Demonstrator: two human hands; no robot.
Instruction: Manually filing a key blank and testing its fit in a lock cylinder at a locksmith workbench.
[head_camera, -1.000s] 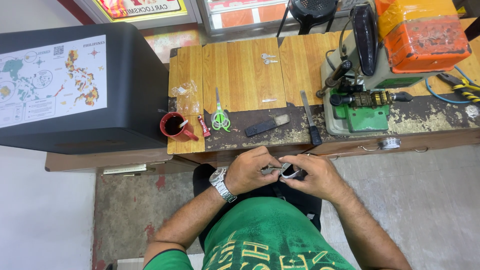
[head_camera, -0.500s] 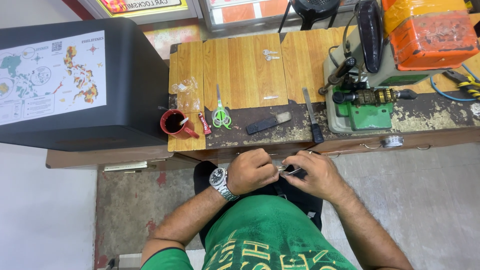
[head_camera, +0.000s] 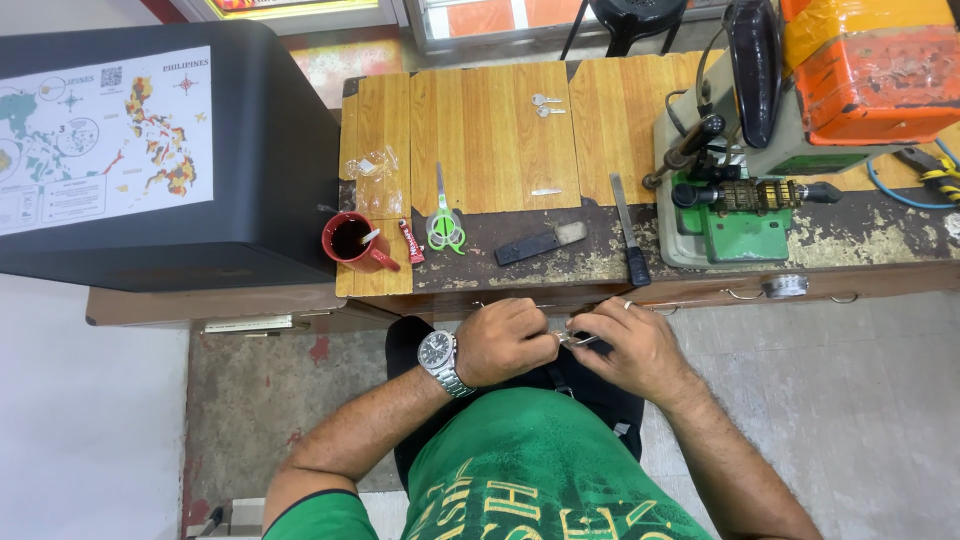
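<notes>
Seen from the head camera: the left hand (head_camera: 505, 340), with a steel-banded wristwatch (head_camera: 440, 357) on its wrist, is curled closed with fingertips pinched on a small bright metal piece (head_camera: 578, 340), probably a key or key ring, though it is too small to tell which. The right hand (head_camera: 630, 345) meets it from the other side, fingers bent and pinching the same piece. The piece sits between the two hands, held over the lap just in front of the bench edge, apart from the benchtop.

Judged from this grip, the step in hand is fine two-handed fitting or separating of the small metal piece; it calls for a steady pinch from one hand while the other turns or slides the part, since so small a thing could slip.

Outward on the worn wooden workbench (head_camera: 480, 110), with pale grained boards behind and a dark, chipped front strip, lie a flat dark block with a pale end (head_camera: 540, 243), a long black-handled file (head_camera: 628, 228), green-handled scissors (head_camera: 444, 222), a small red tube (head_camera: 413, 242) and a glossy red mug (head_camera: 349, 240) holding dark liquid. Further back lie a crumpled clear plastic bag (head_camera: 372, 168), a thin silver blank (head_camera: 546, 192) and two small silver keys (head_camera: 546, 105). To the right stands a green key-cutting machine (head_camera: 740, 215) with scuffed paint, beneath an orange casing (head_camera: 870, 65). To the left stands a black matte cabinet (head_camera: 270, 170) bearing a printed map sheet (head_camera: 100, 135).
</notes>
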